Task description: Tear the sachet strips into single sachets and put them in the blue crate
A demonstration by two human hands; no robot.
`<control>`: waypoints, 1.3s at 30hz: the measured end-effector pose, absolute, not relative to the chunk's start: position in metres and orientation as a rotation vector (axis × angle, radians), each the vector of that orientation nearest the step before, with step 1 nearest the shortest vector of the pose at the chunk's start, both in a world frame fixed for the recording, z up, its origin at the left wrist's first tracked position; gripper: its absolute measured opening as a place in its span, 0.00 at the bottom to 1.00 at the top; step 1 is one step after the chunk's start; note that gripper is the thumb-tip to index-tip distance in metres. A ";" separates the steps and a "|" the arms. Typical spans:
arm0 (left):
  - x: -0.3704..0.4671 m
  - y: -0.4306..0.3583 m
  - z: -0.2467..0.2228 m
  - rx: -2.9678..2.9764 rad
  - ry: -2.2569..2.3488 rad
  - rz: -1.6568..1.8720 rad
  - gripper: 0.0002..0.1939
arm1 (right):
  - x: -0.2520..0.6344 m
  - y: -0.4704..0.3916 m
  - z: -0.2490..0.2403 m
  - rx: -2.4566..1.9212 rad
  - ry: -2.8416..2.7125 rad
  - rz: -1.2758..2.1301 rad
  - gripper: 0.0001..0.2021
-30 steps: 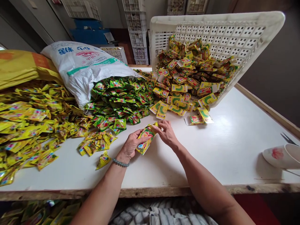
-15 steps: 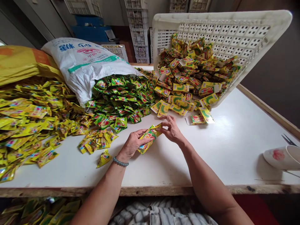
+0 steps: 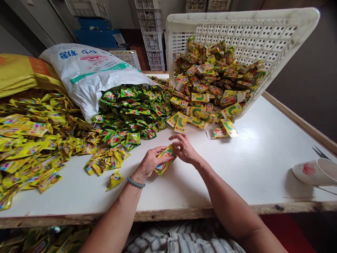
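Carton [image 3: 167, 153] shows less of its upper end than half a second ago, when yellow card stuck out toward the right hand [image 3: 185, 150]; that hand has drawn in over it, suggesting the end is nearly folded closed. The carton lies tilted between both hands. From its 8 o'clock, the left hand [image 3: 150, 163] wraps it firmly, thumb across the printed face. At its 2 o'clock, the right hand is partly open, some fingers lifted; whether it pinches the card cannot be told. Outward, a yellow packet [image 3: 115, 180] lies near 9 o'clock, green packets [image 3: 131, 140] at 11, a white crate [image 3: 242, 14] at 1, a flowered cup [image 3: 308, 170] at 3.
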State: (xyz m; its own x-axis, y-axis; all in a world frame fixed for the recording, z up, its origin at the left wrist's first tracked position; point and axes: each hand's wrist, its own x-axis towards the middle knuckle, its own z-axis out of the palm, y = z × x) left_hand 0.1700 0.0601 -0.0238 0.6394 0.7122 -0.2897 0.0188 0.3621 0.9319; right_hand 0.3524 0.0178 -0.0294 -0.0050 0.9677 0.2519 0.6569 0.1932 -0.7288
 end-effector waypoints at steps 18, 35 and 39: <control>0.180 0.059 -0.025 1.013 0.914 0.923 0.38 | 0.327 0.016 -0.027 -1.442 -1.157 0.768 0.22; 0.170 0.064 -0.024 1.043 0.890 0.917 0.30 | 0.322 0.017 -0.029 -1.177 -1.039 1.137 0.18; 0.168 0.063 -0.021 1.023 0.915 0.931 0.29 | 0.320 0.015 -0.025 -1.176 -1.046 1.159 0.18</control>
State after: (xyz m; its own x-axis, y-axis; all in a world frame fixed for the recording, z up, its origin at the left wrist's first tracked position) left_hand 0.1676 0.0629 -0.0210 0.3258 0.9295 -0.1728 -0.1887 0.2431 0.9515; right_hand 0.3199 0.0153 -0.0245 0.1229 0.9924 0.0058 -0.1072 0.0191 -0.9941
